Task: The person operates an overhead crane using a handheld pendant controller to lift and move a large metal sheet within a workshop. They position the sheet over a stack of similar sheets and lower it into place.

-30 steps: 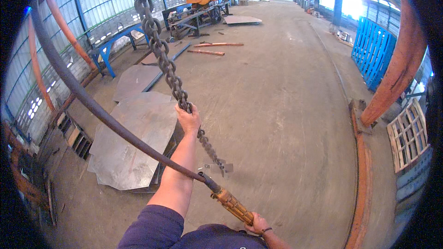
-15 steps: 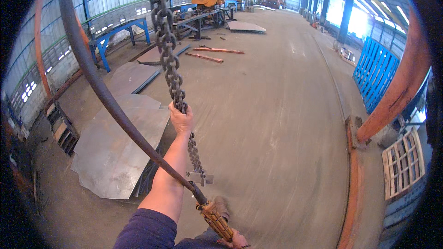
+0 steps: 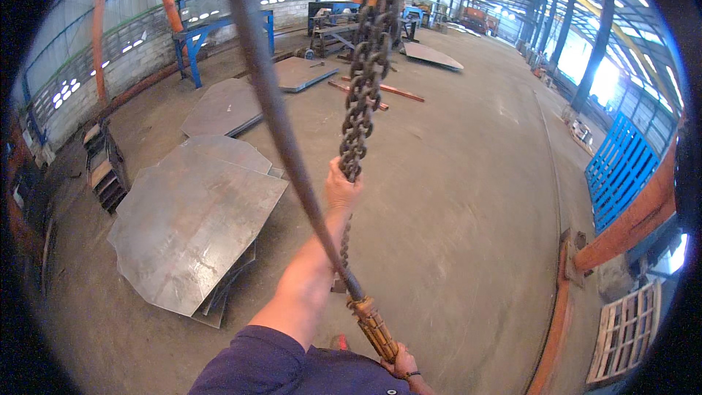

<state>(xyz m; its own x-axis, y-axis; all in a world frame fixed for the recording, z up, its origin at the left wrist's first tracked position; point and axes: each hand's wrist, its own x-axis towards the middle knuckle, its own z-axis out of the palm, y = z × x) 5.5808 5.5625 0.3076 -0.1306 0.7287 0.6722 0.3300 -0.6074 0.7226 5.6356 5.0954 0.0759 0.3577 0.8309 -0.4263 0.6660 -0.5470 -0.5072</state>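
My left hand (image 3: pixel 342 184), arm stretched forward, is closed around a heavy dark chain (image 3: pixel 358 117) that hangs from above in doubled strands. Below the fist the chain's lower end runs down behind my forearm, partly hidden. My right hand (image 3: pixel 404 363), low and close to my body, grips the bottom end of a worn yellow pendant control (image 3: pixel 374 329). A thick dark cable (image 3: pixel 270 95) rises from the pendant, passing in front of my left forearm. Whether a finger presses a button cannot be seen.
Stacked metal plates (image 3: pixel 197 212) lie on the floor at left, beside a dark step-like rack (image 3: pixel 106 168). Farther off are red bars (image 3: pixel 402 93) and a blue stand (image 3: pixel 194 62). On the right are an orange column (image 3: pixel 629 201), a blue slatted panel (image 3: pixel 621 168) and a wooden pallet (image 3: pixel 625 333).
The view has turned left, so the plates show more fully. Chain, cable and both hands now appear farther right in the picture. Both grips are kept.
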